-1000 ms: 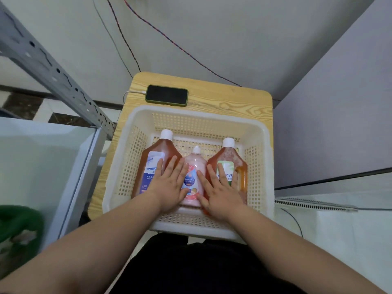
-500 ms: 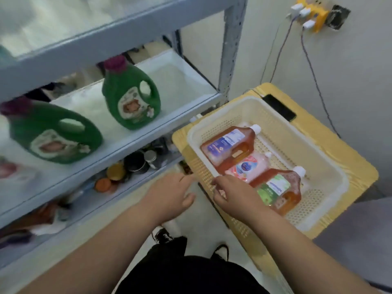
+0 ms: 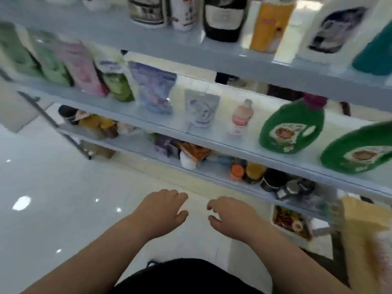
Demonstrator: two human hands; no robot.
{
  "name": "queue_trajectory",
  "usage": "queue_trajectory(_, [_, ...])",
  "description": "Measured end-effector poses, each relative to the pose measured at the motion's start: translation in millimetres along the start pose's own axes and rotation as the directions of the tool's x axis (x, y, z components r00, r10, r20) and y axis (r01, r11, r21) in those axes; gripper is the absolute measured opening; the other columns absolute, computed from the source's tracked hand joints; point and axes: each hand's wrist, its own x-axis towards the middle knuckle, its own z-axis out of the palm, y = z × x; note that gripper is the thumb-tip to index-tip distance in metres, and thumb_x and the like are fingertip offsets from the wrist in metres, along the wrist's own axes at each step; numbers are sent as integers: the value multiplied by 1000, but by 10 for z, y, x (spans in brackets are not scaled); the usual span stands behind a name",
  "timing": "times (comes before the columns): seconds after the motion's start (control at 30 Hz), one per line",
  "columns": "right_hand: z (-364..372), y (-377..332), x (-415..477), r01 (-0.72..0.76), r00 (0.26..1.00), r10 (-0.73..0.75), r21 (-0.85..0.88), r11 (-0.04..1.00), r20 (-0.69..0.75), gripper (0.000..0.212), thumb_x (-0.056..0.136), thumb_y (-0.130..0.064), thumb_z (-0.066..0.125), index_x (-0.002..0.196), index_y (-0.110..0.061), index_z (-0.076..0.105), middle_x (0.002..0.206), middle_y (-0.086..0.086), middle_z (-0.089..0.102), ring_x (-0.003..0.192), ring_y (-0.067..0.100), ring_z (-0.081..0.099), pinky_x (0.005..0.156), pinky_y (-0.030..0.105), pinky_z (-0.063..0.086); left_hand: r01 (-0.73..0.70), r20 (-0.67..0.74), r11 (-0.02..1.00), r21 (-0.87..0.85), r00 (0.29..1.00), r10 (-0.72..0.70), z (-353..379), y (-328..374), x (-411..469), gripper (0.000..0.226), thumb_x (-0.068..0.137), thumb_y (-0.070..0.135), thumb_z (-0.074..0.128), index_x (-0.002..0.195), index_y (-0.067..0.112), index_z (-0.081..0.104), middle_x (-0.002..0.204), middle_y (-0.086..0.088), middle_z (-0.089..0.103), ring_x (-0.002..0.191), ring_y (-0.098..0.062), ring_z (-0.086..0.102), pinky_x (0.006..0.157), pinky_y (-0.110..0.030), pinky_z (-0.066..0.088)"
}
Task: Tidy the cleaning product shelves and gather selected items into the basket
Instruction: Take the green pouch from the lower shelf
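Spanning the view, the grey shelving unit point(image 3: 169, 47) carries blurred cleaning products on three tiers. Two green detergent jugs point(image 3: 292, 128) stand at the middle tier's right end. Refill pouches point(image 3: 152, 88) line its left, with a small pink bottle point(image 3: 240, 117) between. The left hand point(image 3: 161, 211) and right hand point(image 3: 231, 217) hover over the floor point(image 3: 63, 187), fingers loosely curled, holding nothing.

The middle shelf point(image 3: 212, 144) carries upright refill pouches point(image 3: 152, 88) in a row at the left: green, pink, blue, grey-white. A small pink bottle point(image 3: 241, 117) stands right of them. Further right stand a green detergent jug point(image 3: 292, 128) with a magenta cap, then a second green jug point(image 3: 360, 151).
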Motion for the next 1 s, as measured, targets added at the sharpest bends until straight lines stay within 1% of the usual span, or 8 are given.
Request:
queue_trajectory(0.1, [-61,-811,797,164,985,-158,-71,984,74,39,102,-48,45,136,-31,53,130,-2,59,118,21,57,94,39,49,166,-31,986,-32,985,-167,17,-944,-427,48,101,52,39,139,24,47,128,-2,59,116,-26,57,94,-43,49])
queue_trajectory(0.23, [-187,-1903,1655,315,943,-295,-124,941,156,39,103,-48,45,137,-30,53,131,-2,59,117,21,58,95,41,51,372,-44,919,-133,924,-380,12,-1927,-990,47,102,52,41,138,23,47,128,-3,60,116,-27,57,95,-42,49])
queue_trajectory(0.4, [-295,-2861,2440,421,899,-388,-163,892,201,39,102,-45,46,138,-31,53,132,-4,60,116,19,59,91,38,51,503,-56,826,-255,845,-532,36,-2800,-1304,47,101,52,41,139,25,48,128,-2,61,115,-26,58,91,-40,49])
queue_trajectory(0.53, [-364,-3212,3054,425,896,-388,-168,889,214,37,102,-44,48,136,-33,55,129,-7,61,113,16,60,87,35,49,531,-64,804,-269,823,-565,23,-3395,-1212,45,101,52,42,135,23,51,125,-1,63,112,-26,59,88,-40,48])
queue_trajectory(0.6, [-388,-3324,3402,415,902,-381,-168,894,204,36,101,-45,48,134,-34,55,127,-8,62,111,14,60,86,34,50,525,-75,802,-285,822,-565,16,-3717,-1123,45,101,51,43,137,24,50,124,0,63,112,-25,59,89,-39,48])
queue_trajectory(0.73, [-434,-3565,4119,398,904,-367,-118,910,219,35,100,-46,49,133,-35,56,125,-11,63,109,12,60,79,31,45,536,-22,794,-286,825,-565,-65,-4482,-955,50,102,49,44,147,27,39,127,0,62,114,-24,59,90,-39,51])
queue_trajectory(0.9, [-649,-4024,5001,401,890,-373,-61,914,263,36,100,-46,51,134,-33,56,126,-10,62,98,9,54,72,28,40,551,18,789,-270,823,-568,-380,-5435,-851,50,103,49,43,148,29,38,129,1,61,116,-24,58,91,-40,51])
queue_trajectory(1.0, [-801,-4337,5484,408,888,-376,-77,910,266,38,100,-48,49,135,-35,56,129,-10,62,102,10,58,73,29,44,577,6,784,-231,806,-592,-516,-5978,-816,49,103,50,42,147,28,37,128,2,62,114,-24,58,89,-38,51])
